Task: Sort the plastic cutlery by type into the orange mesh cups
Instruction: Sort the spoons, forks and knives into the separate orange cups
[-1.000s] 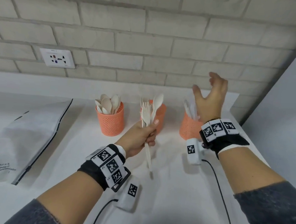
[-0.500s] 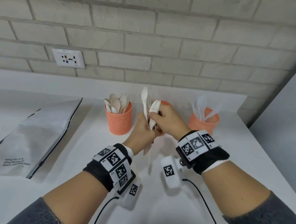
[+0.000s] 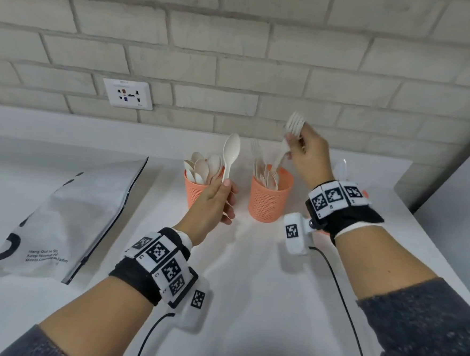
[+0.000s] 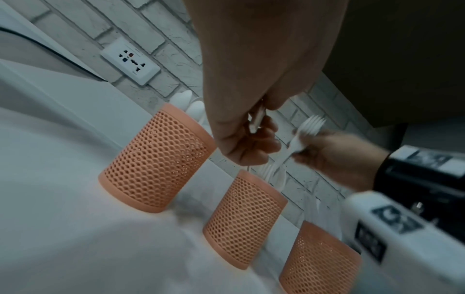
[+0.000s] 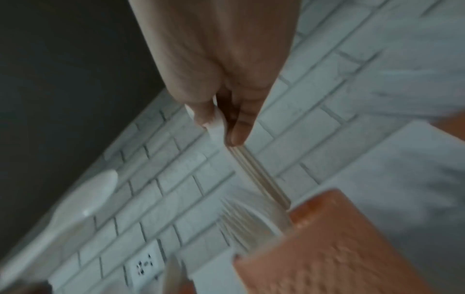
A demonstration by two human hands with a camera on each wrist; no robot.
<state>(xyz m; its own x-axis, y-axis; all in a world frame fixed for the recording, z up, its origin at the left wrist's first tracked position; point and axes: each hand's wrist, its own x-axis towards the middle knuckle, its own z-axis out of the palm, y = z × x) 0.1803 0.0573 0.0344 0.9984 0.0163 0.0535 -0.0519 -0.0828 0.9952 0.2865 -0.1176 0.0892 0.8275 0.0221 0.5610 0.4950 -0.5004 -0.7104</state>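
Risk: right hand (image 3: 309,155) pinching forks (image 3: 293,126) w/ handles over mid cup (image 3: 269,198), left hand (image 3: 215,201) gripping spoon (image 3: 231,152) by spoon cup (image 3: 195,193); tines may snag rim, tipping cup on bench (image 3: 249,276).

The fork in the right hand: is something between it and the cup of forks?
Nothing visible blocks it. The right hand holds the fork above the middle cup, whose open top holds only other forks.
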